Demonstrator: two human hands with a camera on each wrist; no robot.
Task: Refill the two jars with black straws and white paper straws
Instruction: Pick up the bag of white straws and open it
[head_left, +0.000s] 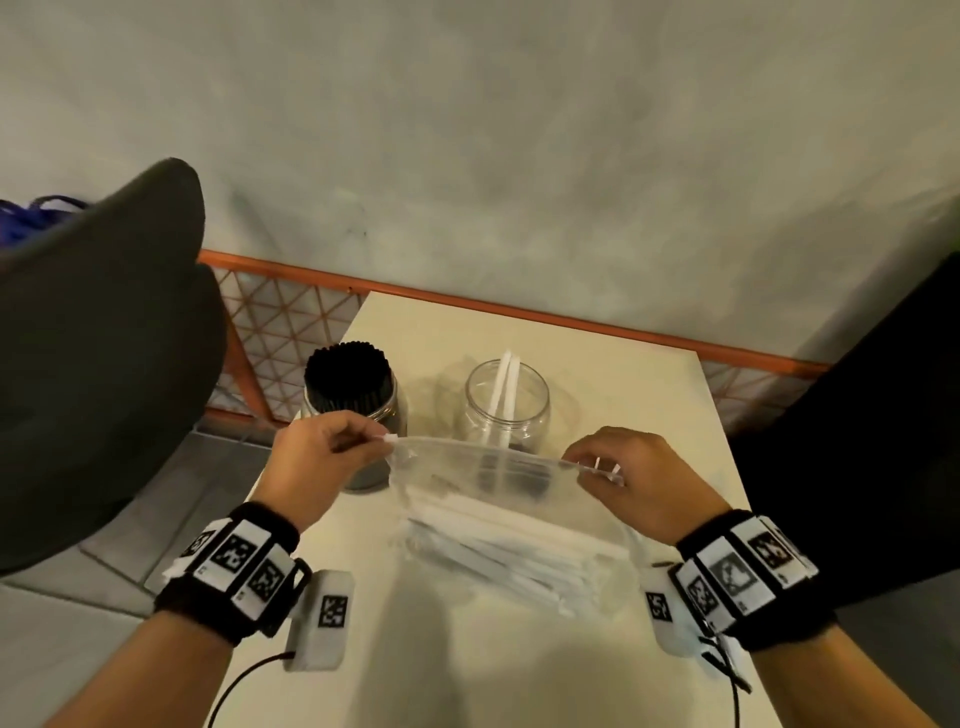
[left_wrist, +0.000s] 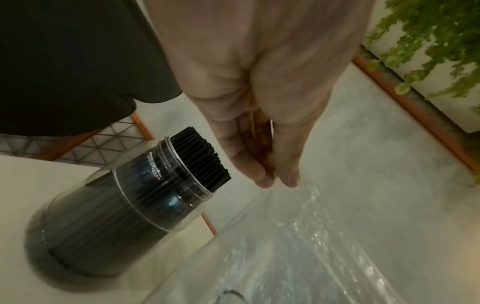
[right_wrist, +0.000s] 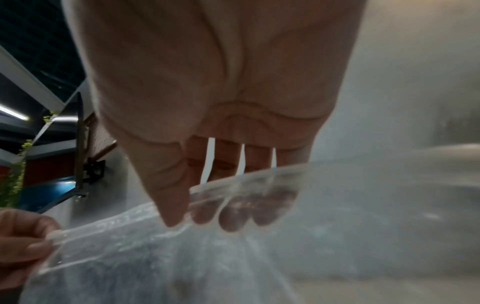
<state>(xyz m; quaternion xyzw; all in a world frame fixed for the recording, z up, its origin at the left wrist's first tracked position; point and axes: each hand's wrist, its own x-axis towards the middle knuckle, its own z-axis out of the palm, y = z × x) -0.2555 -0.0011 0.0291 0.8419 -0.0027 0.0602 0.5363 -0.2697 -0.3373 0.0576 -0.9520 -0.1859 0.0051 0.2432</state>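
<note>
**Bag Mouth Held at Both Corners**

The white paper straws (head_left: 498, 545) lie inside the clear bag (head_left: 467, 499) on the table (head_left: 597, 332), long axis running left to right, below the mouth. The left hand (head_left: 322, 457) pinches the left corner and the right hand (head_left: 628, 473) the right. The near-empty jar (head_left: 506, 405) stands just behind. Whether the seal is parted is unclear.
</note>
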